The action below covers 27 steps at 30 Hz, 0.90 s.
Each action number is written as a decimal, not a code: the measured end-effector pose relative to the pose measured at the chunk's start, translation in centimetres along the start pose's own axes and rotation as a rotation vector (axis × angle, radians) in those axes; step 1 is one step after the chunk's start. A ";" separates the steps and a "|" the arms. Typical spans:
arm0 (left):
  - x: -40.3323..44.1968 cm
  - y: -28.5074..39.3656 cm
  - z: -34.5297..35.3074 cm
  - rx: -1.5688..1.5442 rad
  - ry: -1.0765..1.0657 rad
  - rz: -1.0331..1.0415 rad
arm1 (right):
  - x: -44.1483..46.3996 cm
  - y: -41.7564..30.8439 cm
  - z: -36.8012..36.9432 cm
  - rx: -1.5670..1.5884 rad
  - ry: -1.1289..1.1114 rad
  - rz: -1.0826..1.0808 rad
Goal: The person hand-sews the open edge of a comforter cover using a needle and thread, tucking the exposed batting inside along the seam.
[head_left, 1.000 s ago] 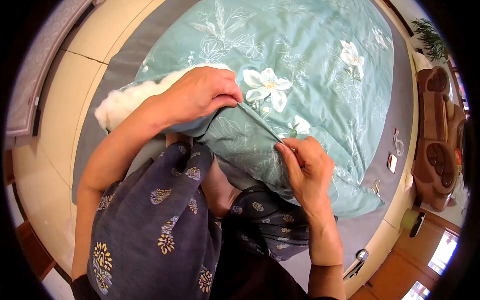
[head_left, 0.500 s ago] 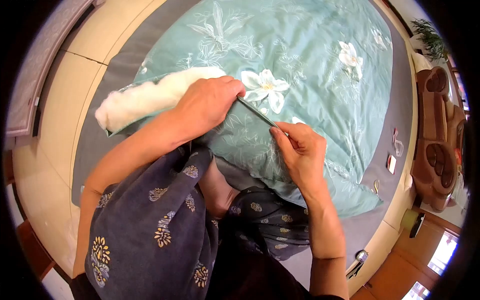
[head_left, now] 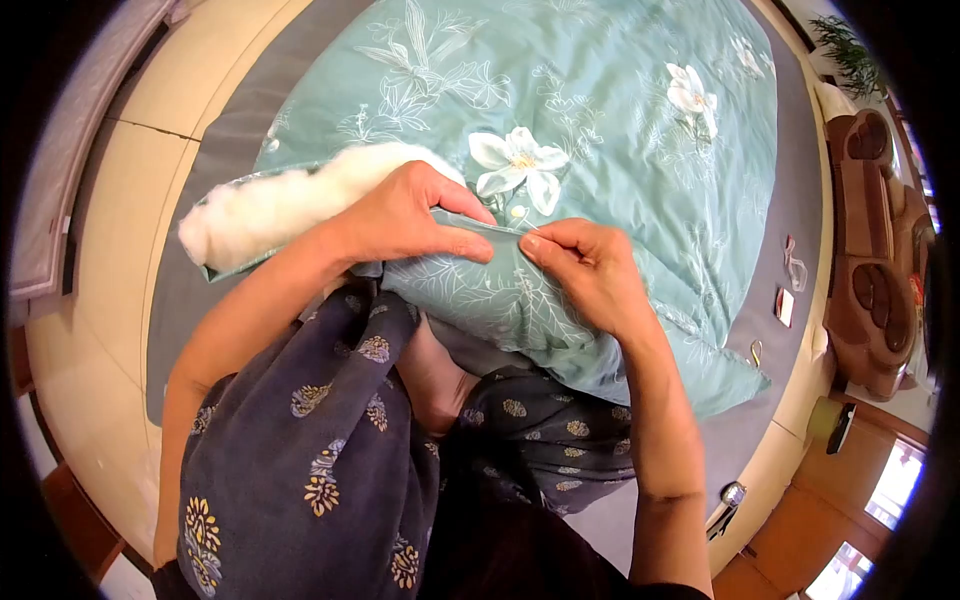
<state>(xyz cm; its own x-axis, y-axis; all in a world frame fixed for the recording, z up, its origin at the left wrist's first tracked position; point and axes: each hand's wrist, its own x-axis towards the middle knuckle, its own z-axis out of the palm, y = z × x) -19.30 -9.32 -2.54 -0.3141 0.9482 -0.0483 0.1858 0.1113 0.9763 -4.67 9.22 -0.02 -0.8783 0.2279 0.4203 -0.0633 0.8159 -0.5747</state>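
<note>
A pale green quilt cover (head_left: pixel 600 130) with white flower prints spreads out in front of me. At its left end the edge gapes, and fluffy white filling (head_left: pixel 290 200) shows there. My right hand (head_left: pixel 590 270) pinches the cover's near edge between thumb and fingers. Just left of it, my left hand (head_left: pixel 415 215) straddles the same edge, thumb on the near side and index finger on the far side, with a visible gap between them. Its other fingers are hidden. The edge runs almost level between the two hands.
A grey sheet (head_left: pixel 225 130) lies beneath the cover on the tiled floor (head_left: pixel 110 330). On its right side are small scissors (head_left: pixel 756 352), a red-and-white packet (head_left: pixel 784 306) and a clear item (head_left: pixel 795 265). Brown carved furniture (head_left: pixel 875 280) stands farther right. My patterned trousers (head_left: pixel 300 440) are close below.
My right hand has moved left and up along the edge, nearer my left hand. The left hand's thumb and index finger have spread apart, and the edge between the hands now lies flatter.
</note>
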 end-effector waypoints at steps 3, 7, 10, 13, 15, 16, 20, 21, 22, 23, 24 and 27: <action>0.3 0.6 -0.4 -0.046 -0.056 -0.066 | 0.8 0.1 0.8 -0.002 -0.003 0.011; 0.6 0.8 -0.5 -0.037 -0.071 -0.154 | 0.5 -0.1 0.8 -0.003 -0.014 0.027; 0.5 0.1 -0.4 -0.106 -0.053 -0.199 | 0.0 0.1 0.3 -0.003 -0.036 0.025; 0.2 0.7 -0.7 -0.098 -0.063 -0.220 | -2.8 0.2 -3.0 0.001 -0.061 0.017; 0.1 0.7 -0.8 -0.046 -0.078 -0.158 | -4.5 -0.8 -3.8 0.001 -0.068 0.016; 0.1 0.6 -0.8 -0.050 -0.080 -0.160 | -5.1 -1.6 -3.6 -0.001 -0.066 0.015; 0.0 -0.1 -0.8 -0.075 -0.074 -0.164 | -4.6 -3.0 -1.5 -0.006 -0.060 0.022; -0.1 -0.3 -0.8 -0.084 -0.066 -0.164 | -4.3 -3.0 -1.2 -0.005 -0.060 0.025; -0.2 -0.3 -0.8 -0.080 -0.063 -0.166 | -4.1 -2.6 -1.3 -0.004 -0.061 0.027; -0.3 -0.3 -0.9 -0.076 -0.060 -0.169 | -4.2 -2.5 -1.6 -0.002 -0.062 0.030; -0.3 -0.2 -1.0 -0.072 -0.056 -0.170 | -4.3 -2.4 -1.9 -0.001 -0.064 0.032; -0.5 -1.1 -1.0 -0.139 -0.010 -0.192 | -3.9 -2.2 -1.7 0.006 -0.072 0.033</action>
<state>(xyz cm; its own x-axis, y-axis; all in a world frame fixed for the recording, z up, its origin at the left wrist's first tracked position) -20.27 -10.22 -3.34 -0.3224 0.9165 -0.2370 -0.0065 0.2482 0.9687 -0.32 7.40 0.79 -0.9116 0.2156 0.3500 -0.0368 0.8051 -0.5919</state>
